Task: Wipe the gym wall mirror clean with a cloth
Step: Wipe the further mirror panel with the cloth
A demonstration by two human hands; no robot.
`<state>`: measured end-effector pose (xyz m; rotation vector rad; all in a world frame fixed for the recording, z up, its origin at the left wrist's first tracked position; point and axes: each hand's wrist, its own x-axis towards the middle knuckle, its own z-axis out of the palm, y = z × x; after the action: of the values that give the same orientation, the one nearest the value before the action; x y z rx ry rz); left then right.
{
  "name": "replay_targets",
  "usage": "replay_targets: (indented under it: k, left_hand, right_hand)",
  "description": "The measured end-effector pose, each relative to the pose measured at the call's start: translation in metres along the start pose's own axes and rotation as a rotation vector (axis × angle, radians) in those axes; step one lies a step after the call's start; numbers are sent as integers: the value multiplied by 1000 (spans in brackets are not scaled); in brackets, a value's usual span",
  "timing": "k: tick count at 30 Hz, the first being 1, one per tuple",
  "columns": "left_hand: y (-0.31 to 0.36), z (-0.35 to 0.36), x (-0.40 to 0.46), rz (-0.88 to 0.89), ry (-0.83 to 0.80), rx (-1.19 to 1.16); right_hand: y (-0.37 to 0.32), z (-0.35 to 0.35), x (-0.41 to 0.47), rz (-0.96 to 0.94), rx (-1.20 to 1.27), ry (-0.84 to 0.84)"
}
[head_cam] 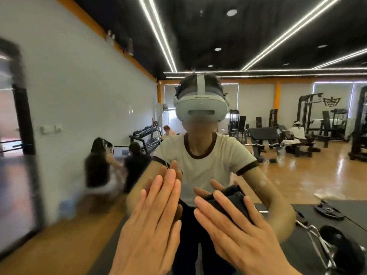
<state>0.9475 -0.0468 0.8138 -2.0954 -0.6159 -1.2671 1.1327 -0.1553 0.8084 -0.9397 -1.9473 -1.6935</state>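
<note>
**Cloth pressed flat to the glass, mid-wipe**

Facing the large gym wall mirror, which fills nearly the whole frame. Right hand, lower centre-right, fingers straight and spread, pressing a dark crumpled cloth against the glass. Left hand, lower centre, flat on the glass just beside it, fingers straight and close together, holding nothing.

Best done by keeping the palm flat over the cloth, pressing evenly, overlapping passes, and going over the spot under the bare left palm afterwards, likely to leave prints.

No brand, label or legible writing; only a black emblem, upper right, unreadable
</note>
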Motion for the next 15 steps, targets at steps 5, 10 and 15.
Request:
replay_targets:
  k: [5,10,15]
  left_hand:
    - [-16,-24,54,-2,-15,-50]
    - [-25,-41,101,-20,17,-74]
    - [-35,-48,139,-38,45,-92]
  right_hand:
    - [54,30,25,211,-57,-131]
    - [84,24,58,195,-43,-14]
    - [117,25,89,203,-89,29]
